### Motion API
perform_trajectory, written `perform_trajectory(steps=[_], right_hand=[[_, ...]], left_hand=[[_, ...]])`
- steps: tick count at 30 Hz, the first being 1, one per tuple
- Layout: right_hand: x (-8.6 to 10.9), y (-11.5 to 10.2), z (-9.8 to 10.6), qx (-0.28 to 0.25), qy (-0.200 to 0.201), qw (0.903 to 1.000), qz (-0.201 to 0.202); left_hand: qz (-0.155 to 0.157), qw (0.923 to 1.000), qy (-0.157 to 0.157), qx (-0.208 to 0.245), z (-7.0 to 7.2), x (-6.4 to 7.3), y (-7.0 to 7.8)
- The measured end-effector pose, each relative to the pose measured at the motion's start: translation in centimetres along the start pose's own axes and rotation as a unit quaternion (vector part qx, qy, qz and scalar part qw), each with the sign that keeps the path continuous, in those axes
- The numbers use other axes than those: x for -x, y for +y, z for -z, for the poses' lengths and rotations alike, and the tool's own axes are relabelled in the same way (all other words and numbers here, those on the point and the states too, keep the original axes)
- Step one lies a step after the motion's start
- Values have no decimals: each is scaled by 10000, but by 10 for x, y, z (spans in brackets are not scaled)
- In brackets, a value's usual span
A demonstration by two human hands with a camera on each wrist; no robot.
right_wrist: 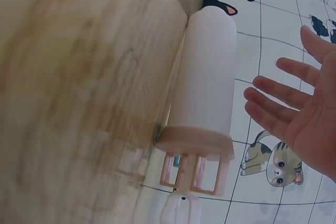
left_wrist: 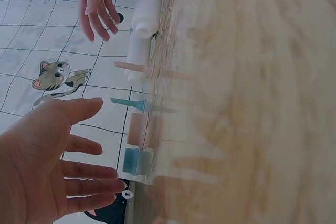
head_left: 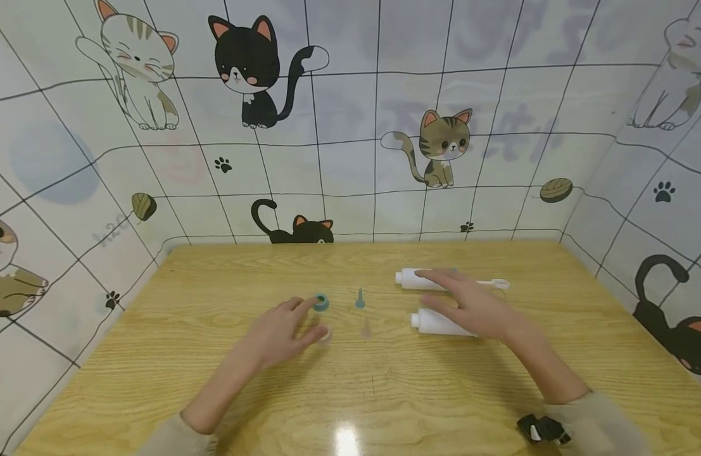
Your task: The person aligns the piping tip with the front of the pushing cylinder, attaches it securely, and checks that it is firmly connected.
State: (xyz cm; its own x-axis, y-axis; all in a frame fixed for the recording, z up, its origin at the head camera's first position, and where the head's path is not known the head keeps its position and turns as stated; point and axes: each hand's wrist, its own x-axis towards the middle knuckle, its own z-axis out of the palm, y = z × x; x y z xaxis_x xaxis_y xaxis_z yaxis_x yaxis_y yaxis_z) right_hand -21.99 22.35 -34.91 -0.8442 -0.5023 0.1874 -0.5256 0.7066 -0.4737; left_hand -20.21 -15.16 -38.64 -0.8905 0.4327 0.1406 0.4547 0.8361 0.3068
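Note:
My left hand [head_left: 278, 335] hovers with spread fingers over two small rings at mid-table, one teal ring [head_left: 325, 307] and one pale pink ring [head_left: 326, 339]. Just right of them stand a teal pointed nozzle [head_left: 359, 303] and a pale pink pointed nozzle [head_left: 366, 330]. Two white tubes lie on their sides farther right: a back tube [head_left: 410, 278] and a front tube [head_left: 432, 322]. Over these tubes is my right hand [head_left: 475, 307], fingers extended, holding nothing. In the right wrist view, one tube has a pink collar [right_wrist: 194, 141] with pink prongs behind it.
Everything lies on a wooden table [head_left: 259, 405]. A cat-patterned sheet [head_left: 350, 164] rises behind it and along both sides. A white looped end [head_left: 500, 284] sticks out to the right of the back tube. A dark device [head_left: 541, 430] sits at the right cuff.

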Motion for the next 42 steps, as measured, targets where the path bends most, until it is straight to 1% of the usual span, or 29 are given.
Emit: perform_trajectory(steps=[5,9,13,18,24,28,31,38,42], right_hand=[[-5,-5,-5,54,1,9998,203],[-10,-10,-10,-142,-13,9994,329],[-14,-14,-15,-361,27,9986,393],[-20,-17,-23,-492,26,9964,686],[-29,-22,-30,-846,-198,9922,892],[-34,-25,-35,-1012,-408,9900,896],[-36,-28,-38,-1046,-521,9895,856],[-43,-32,-49,-1117,-724,9867,938],[-49,-35,-56,-1140,-863,9843,1032]], left_hand=[[-53,9990,-172,413,-2,-2,2],[-170,9967,-239,756,-4,-4,2],[-297,9949,-261,926,-7,-6,0],[-549,9924,-312,1056,-8,-8,0],[-856,9904,-293,1047,-11,-9,-2],[-909,9898,-306,1052,-12,-11,-2],[-920,9895,-352,1059,-14,-14,-1],[-1359,9863,-233,902,-15,-21,-1],[-1413,9855,-247,909,-14,-22,0]])
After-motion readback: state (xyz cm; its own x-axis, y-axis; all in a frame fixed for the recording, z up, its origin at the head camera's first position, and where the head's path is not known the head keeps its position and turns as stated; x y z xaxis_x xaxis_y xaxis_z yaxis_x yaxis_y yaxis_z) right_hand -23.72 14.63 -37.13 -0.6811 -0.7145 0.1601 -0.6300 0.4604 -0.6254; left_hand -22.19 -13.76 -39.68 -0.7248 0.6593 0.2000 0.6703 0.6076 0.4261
